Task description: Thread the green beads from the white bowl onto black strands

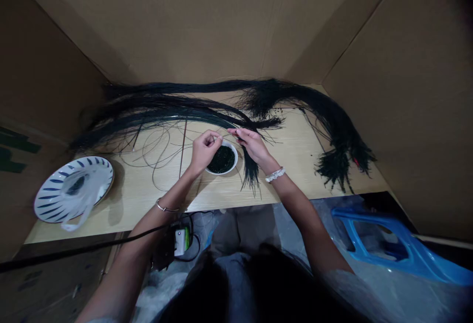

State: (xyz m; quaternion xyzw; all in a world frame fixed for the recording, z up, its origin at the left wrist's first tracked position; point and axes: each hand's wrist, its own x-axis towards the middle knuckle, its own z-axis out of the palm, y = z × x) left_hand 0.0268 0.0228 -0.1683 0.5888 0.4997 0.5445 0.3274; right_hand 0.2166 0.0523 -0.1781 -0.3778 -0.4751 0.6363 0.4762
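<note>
My left hand [205, 149] is closed in a pinch at the upper left rim of a small white bowl [236, 161]. Dark green, fine bits [221, 160] fill the bowl. Thumb and fingers of my right hand [253, 144] are pinched together just above the bowl's right side. A thin strand seems to run between the two pinches, too fine to make out fully. Something small and reddish shows at the right fingertips. Beneath my right hand a bundle of dark strands [251, 173] hangs down the tabletop, its ends frayed.
Long dark strand bundles [177, 102] stretch across the back of the table [288, 165]. A thick bundle [332, 116] curves down at the right. At left sits a striped plate [48, 195] with a plastic bag [83, 195]. Cardboard walls [221, 27] enclose the table. A blue stool [417, 259] stands below right.
</note>
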